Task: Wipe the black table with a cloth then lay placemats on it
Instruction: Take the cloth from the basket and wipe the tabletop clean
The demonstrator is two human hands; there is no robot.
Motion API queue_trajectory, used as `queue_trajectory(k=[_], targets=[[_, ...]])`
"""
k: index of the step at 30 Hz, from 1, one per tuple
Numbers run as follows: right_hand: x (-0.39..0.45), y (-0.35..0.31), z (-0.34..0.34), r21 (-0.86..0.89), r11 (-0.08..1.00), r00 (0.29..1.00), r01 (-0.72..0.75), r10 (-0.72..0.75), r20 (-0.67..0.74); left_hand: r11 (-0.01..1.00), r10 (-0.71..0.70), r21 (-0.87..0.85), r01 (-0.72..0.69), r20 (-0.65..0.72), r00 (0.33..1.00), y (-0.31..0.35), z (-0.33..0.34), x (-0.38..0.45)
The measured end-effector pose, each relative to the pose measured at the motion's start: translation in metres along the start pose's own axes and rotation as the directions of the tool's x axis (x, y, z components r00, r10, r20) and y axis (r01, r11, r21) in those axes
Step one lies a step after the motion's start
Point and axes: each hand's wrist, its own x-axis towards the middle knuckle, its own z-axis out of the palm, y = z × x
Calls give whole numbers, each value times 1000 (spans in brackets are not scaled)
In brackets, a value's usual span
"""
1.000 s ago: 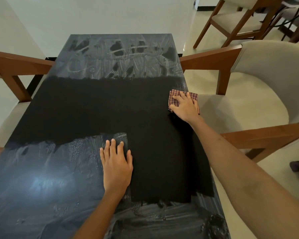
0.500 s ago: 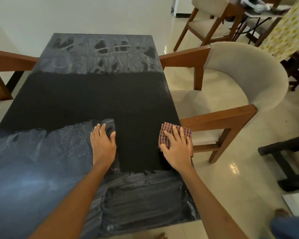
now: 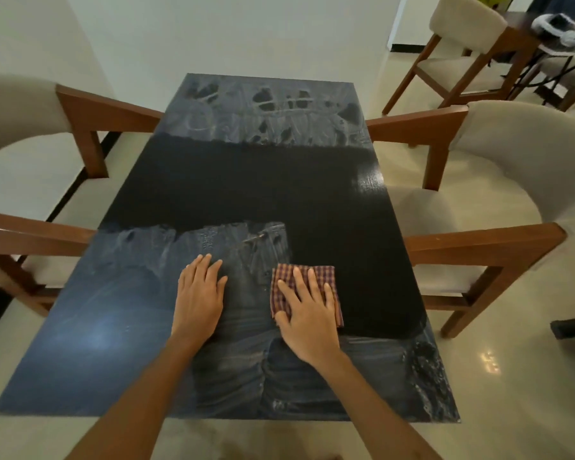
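The black table (image 3: 246, 180) stretches away from me, with a dark wiped band across its middle and right side and hazy smears at the far end and near left. A red checked cloth (image 3: 286, 277) lies flat on the near middle of the table. My right hand (image 3: 307, 313) presses flat on the cloth, fingers spread over it. Just left of it, my left hand (image 3: 198, 297) rests palm down on the smeared surface, fingers apart and holding nothing. No placemats are in view.
A cushioned wooden armchair (image 3: 498, 180) stands against the table's right edge and another armchair (image 3: 37, 180) against the left edge. A third chair (image 3: 462, 44) and a cluttered side table (image 3: 558, 31) are at the back right. A white wall lies beyond the table.
My right hand has slid the cloth from the table's right edge toward me and leftward to the near middle. The view has pulled back and my left hand sits closer to the near edge.
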Motion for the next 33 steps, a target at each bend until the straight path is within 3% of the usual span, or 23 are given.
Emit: queue_trajectory(k=[9, 14, 20, 27, 33], targets=[[152, 4, -12, -3, 999, 997, -43, 43, 59, 998, -58, -13, 58, 8, 998, -51, -4, -5], [189, -1, -17, -4, 999, 993, -51, 51, 104, 998, -61, -5, 61, 18, 998, -53, -3, -4], [116, -24, -2, -34, 999, 999, 7, -6, 37, 997, -73, -16, 73, 35, 997, -51, -5, -5], [-6, -52, 22, -95, 992, 996, 78, -73, 58, 996, -89, -23, 90, 32, 996, -48, -9, -7], [31, -56, 14, -79, 990, 991, 113, -106, 87, 996, -85, -13, 86, 26, 996, -49, -8, -4]])
